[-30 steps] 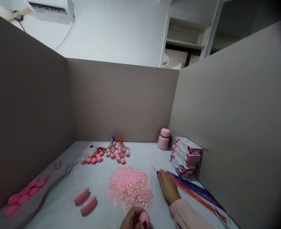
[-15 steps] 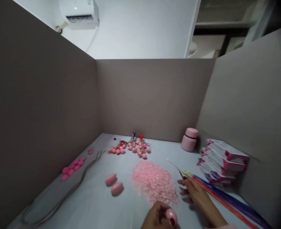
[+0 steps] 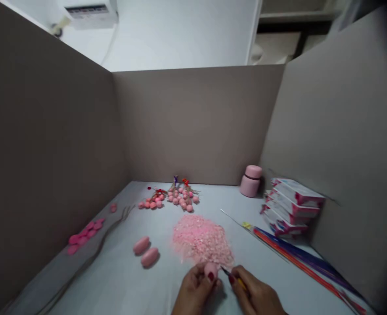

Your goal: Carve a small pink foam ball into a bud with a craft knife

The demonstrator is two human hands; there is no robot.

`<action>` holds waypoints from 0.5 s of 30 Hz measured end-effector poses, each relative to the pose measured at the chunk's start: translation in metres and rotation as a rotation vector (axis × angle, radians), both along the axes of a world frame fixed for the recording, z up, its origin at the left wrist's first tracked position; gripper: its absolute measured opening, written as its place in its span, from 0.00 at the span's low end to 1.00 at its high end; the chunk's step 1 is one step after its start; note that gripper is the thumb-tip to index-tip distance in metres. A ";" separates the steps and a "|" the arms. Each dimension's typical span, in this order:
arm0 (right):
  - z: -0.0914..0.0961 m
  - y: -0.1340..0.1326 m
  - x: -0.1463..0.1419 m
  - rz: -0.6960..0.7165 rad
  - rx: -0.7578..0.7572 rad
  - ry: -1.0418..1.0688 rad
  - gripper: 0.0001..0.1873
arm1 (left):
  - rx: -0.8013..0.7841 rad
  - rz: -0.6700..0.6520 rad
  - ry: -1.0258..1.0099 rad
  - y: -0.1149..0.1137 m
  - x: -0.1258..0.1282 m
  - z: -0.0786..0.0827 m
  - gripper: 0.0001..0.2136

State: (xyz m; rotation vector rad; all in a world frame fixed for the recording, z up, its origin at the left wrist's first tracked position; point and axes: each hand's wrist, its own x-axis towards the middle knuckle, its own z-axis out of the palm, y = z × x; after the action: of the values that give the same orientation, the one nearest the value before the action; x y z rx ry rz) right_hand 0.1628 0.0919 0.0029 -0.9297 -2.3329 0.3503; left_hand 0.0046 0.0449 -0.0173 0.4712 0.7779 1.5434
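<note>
My left hand (image 3: 191,289) is closed around a smooth pink egg (image 3: 209,269), with the dark-red thumbnail pressed against its front. Beside it, my right hand (image 3: 257,292) pinches a slim tool with a yellow handle (image 3: 241,284) and a dark pointed tip. That tip points left towards the egg; whether it touches cannot be made out. Just beyond both hands spreads a heap of pale pink chips (image 3: 204,238). Two more pink eggs, a rear one (image 3: 141,245) and a front one (image 3: 150,257), lie to the left.
At the back are bunches of pink balls (image 3: 182,199) on stems. Flat pink discs (image 3: 83,236) and long brown stems (image 3: 96,251) lie left. To the right are a pink jar (image 3: 251,181), stacked boxes (image 3: 293,208) and red-and-blue strands (image 3: 295,253). Grey panels (image 3: 193,127) enclose the table.
My right hand has come from the strands, picked up the yellow-handled tool and brought it beside the egg. My left hand has moved slightly left and up with the egg. The view has shifted.
</note>
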 end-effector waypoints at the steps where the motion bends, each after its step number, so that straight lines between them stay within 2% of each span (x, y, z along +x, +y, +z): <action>1: 0.003 -0.002 -0.001 -0.011 0.015 -0.002 0.13 | -0.011 -0.013 0.002 0.000 -0.001 0.000 0.18; 7: 0.012 -0.007 -0.003 0.045 -0.005 -0.069 0.14 | -0.045 0.009 0.093 -0.005 -0.002 0.006 0.16; 15: 0.002 -0.007 -0.004 0.055 0.091 -0.165 0.11 | -0.143 -0.029 0.051 -0.009 -0.001 0.021 0.14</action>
State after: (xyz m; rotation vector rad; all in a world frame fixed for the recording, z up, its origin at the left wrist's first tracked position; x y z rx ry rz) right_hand 0.1584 0.0851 0.0054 -0.8818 -2.5053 0.1940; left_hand 0.0040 0.0356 0.0039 0.4161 0.9103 1.4425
